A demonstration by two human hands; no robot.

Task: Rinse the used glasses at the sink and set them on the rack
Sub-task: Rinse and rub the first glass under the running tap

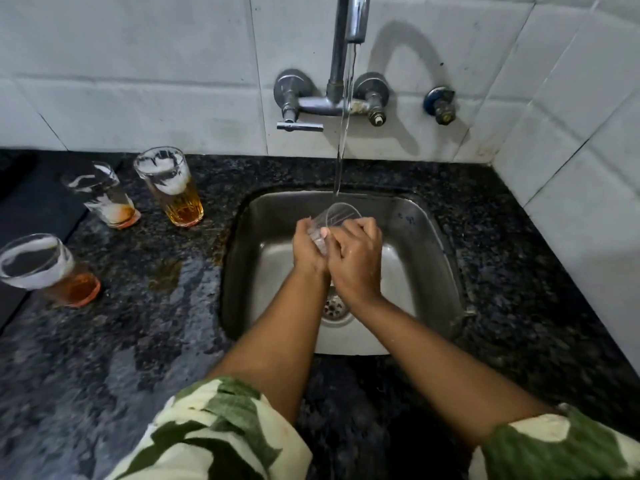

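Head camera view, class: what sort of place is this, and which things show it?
Most likely a home kitchen: a steel sink set in a dark granite counter, a wall-mounted tap running against white tiles, and used glasses beside it.

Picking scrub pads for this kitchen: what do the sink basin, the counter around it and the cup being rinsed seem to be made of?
Sink: looks like stainless steel, brushed and dull, with soft grey reflections. Counter: likely polished granite or similar stone, black with pale speckles, glossy where wet. Cup held under the stream: clear, ribbed, see-through; glass or plastic, I cannot tell which.
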